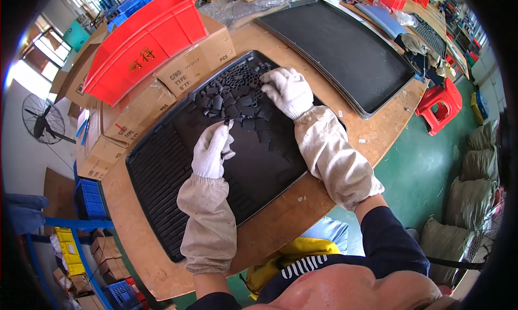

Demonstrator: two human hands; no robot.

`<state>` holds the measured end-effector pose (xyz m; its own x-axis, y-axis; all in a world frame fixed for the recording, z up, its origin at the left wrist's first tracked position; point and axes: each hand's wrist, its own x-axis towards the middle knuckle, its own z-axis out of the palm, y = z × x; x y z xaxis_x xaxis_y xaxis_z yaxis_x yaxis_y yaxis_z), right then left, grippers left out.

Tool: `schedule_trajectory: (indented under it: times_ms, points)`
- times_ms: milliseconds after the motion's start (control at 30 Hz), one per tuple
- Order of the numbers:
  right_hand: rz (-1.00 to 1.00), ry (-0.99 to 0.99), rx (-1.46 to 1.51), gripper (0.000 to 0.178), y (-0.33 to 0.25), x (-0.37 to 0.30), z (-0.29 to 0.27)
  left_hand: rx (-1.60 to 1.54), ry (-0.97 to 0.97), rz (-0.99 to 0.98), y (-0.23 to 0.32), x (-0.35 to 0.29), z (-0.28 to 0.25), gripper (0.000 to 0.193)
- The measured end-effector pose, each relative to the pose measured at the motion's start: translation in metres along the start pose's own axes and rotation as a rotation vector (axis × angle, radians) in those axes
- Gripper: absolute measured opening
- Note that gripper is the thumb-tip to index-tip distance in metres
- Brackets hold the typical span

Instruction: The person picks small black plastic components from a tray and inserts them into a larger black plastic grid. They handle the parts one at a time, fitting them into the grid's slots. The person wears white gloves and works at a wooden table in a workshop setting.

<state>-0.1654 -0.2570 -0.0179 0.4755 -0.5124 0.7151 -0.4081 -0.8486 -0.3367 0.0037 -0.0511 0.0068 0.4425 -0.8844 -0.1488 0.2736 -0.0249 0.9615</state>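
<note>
My left hand (211,149), in a white knit glove, pinches a small black tube piece (227,122) between thumb and fingertips above the tray. My right hand (290,92), gloved the same way, is closed with curled fingers at the right edge of a pile of short black tube pieces (237,97); what its fingertips hold is hidden. Some pieces stand on end and show round openings, others lie on their sides. They rest in a black rectangular tray (245,188), whose left part carries tube pieces laid in close rows (162,175).
A stack of black trays (345,51) lies at the far right of the wooden table (280,213). A red bin (145,43) rests on cardboard boxes (143,107) at the far left. On the green floor, a red stool (441,105) and several sacks (469,202) stand to the right.
</note>
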Motion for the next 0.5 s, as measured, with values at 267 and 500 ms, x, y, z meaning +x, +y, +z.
schedule_trajectory:
  times_ms: [267, 500]
  points:
    - [0.103, -0.1, 0.755, 0.021, -0.07, -0.013, -0.021, 0.298, 0.051, 0.06, 0.003, -0.005, 0.01, 0.031]
    - [0.215, -0.24, 1.027, 0.019, -0.077, -0.016, -0.015, 0.379, 0.079, 0.103, 0.0, -0.004, 0.008, 0.036]
